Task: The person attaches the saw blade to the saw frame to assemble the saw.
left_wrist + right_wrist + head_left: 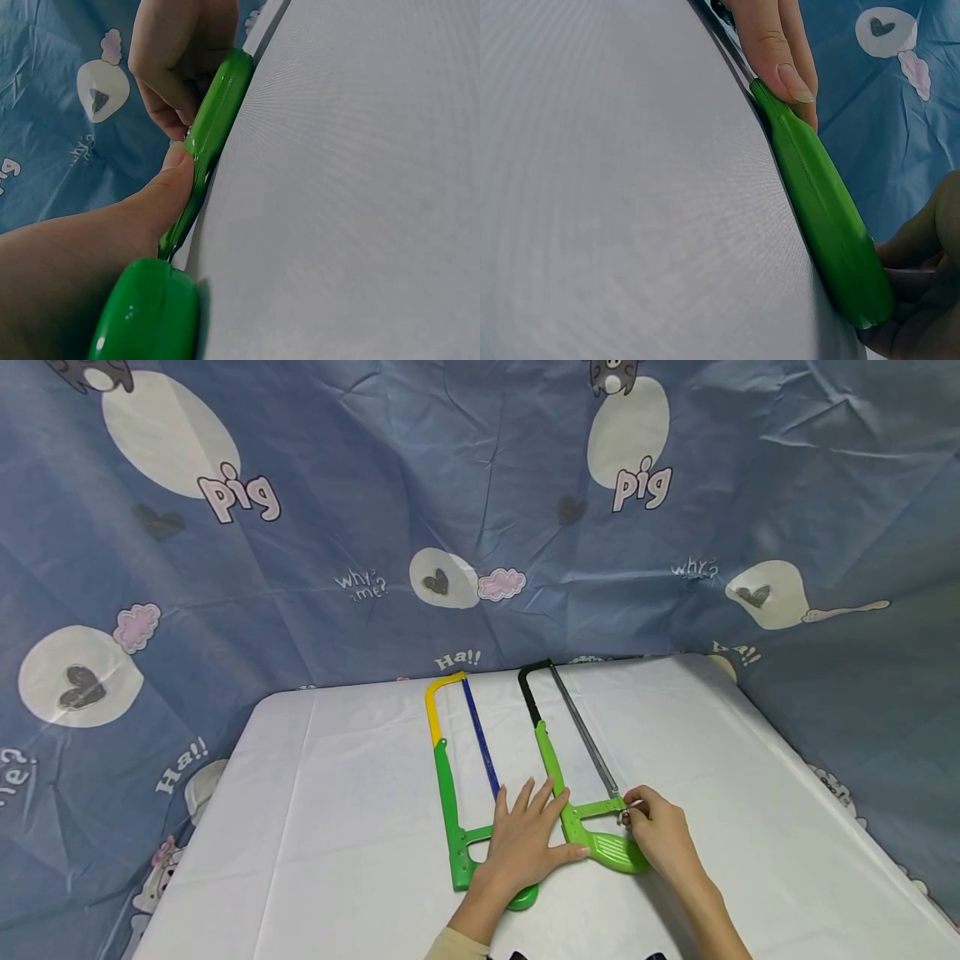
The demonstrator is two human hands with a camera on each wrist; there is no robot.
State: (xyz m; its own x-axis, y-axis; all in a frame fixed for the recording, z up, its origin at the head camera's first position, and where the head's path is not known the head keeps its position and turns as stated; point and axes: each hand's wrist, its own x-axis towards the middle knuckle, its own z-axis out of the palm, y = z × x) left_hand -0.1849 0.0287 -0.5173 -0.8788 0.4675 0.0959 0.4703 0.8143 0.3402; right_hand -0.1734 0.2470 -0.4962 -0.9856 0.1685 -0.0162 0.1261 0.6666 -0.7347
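A light green hacksaw with a black front bow and a grey blade lies flat on the white table. My left hand is spread over its frame, fingers straight, the thumb resting by the green handle. At the handle end of the blade, my right hand pinches the small metal wing nut, which the fingers partly hide. Beside it on the left lies a darker green hacksaw with a yellow bow and blue blade. My left hand and forearm cover part of its handle.
The white cloth-covered table extends on both sides of the saws. A blue printed curtain hangs behind the table and along its sides. Both saws' bows point toward the table's back edge.
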